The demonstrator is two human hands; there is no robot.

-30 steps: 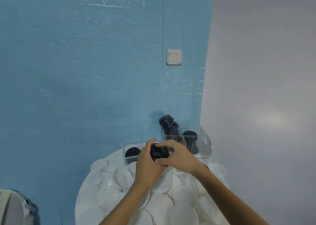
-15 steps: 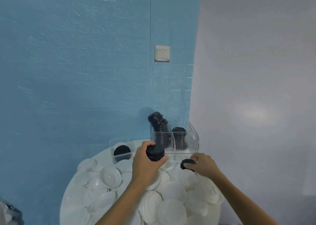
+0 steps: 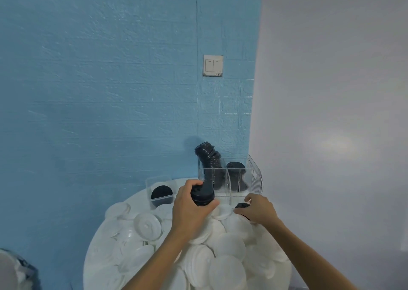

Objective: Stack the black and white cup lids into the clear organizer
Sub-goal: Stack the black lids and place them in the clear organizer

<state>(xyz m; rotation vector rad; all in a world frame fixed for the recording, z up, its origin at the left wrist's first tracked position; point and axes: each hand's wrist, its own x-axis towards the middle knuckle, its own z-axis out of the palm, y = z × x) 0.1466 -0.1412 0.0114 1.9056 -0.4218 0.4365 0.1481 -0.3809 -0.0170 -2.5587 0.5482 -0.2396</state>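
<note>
The left hand (image 3: pixel 191 208) grips a short stack of black lids (image 3: pixel 202 196), held just in front of the clear organizer (image 3: pixel 230 180). The right hand (image 3: pixel 257 209) pinches a single black lid (image 3: pixel 241 206) lying among the white lids (image 3: pixel 229 245) heaped on the round table (image 3: pixel 97 241). The step in hand looks like gathering black lids. Next, the loose lid likely needs nesting onto the held stack, then seating beside the leaning black column (image 3: pixel 208 157) in the organizer.
</note>
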